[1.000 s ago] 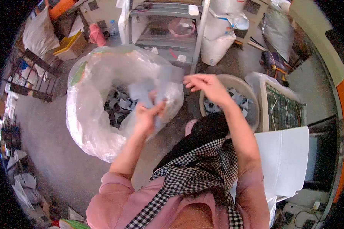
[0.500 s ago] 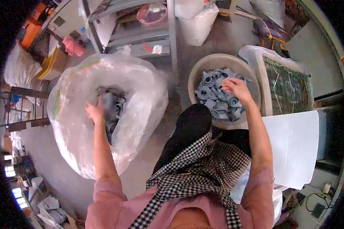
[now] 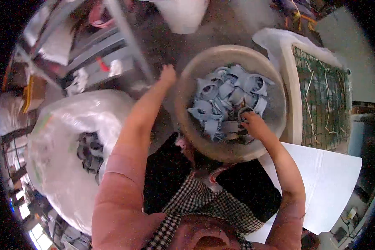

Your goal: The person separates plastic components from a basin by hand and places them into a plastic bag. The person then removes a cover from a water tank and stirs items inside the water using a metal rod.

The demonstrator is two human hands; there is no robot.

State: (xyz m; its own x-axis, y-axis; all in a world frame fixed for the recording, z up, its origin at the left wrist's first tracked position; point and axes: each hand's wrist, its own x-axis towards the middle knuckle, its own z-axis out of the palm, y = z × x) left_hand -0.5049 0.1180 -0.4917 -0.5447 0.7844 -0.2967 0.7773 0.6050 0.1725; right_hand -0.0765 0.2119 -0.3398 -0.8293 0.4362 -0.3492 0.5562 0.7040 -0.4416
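A round, worn basin (image 3: 183, 129) stands before me, heaped with grey plastic parts (image 3: 227, 93) that have ring-shaped openings. Down in it at the right, my right hand (image 3: 256, 126) has its fingers closed on the rim of a grey ring-shaped plastic part (image 3: 244, 113). My left hand (image 3: 168, 76) is in the air just outside the basin's left rim; its fingers are smeared by motion, and no part shows in it. To the left sits a large clear plastic bag (image 3: 54, 154) with its mouth open, and more grey parts (image 3: 90, 152) lie inside it.
A grey metal rack (image 3: 129, 37) stands beyond the bag. Close to the basin's right side is a pale-framed crate with green netting (image 3: 321, 96). A white sheet (image 3: 321, 179) lies by my right arm. White sacks (image 3: 181, 14) stand at the back.
My left hand has left the bag and swung right toward the basin. My right hand has moved lower in the basin, onto a ring-shaped part. The view has turned right.
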